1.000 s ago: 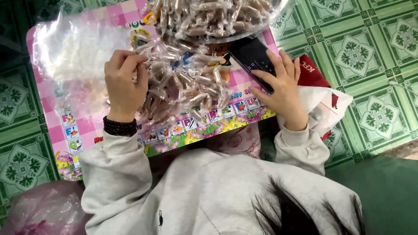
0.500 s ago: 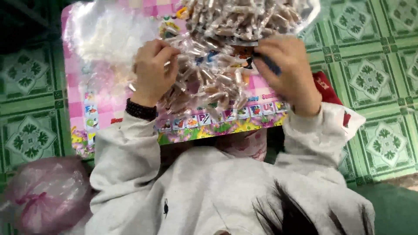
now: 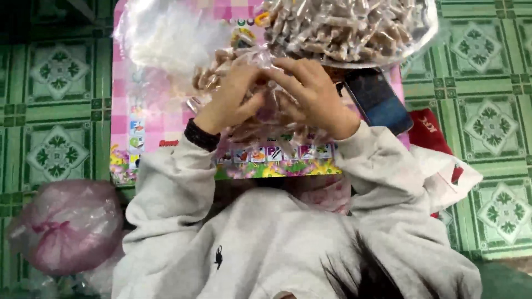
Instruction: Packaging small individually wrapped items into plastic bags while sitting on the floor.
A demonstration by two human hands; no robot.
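A grey sweatshirt (image 3: 249, 249) fills the near edge, with a tied pink bag (image 3: 66, 224) on the green tiled floor (image 3: 55, 99) at its left. Just beyond, the left hand (image 3: 230, 102) and right hand (image 3: 310, 97) meet, both closed around a clear packet of wrapped sweets (image 3: 260, 119) above the pink mat (image 3: 144, 116). A dark phone (image 3: 379, 102) lies just right of them. Farthest, a full clear bag (image 3: 354, 27) crowds the top edge; bare mat stays open left.
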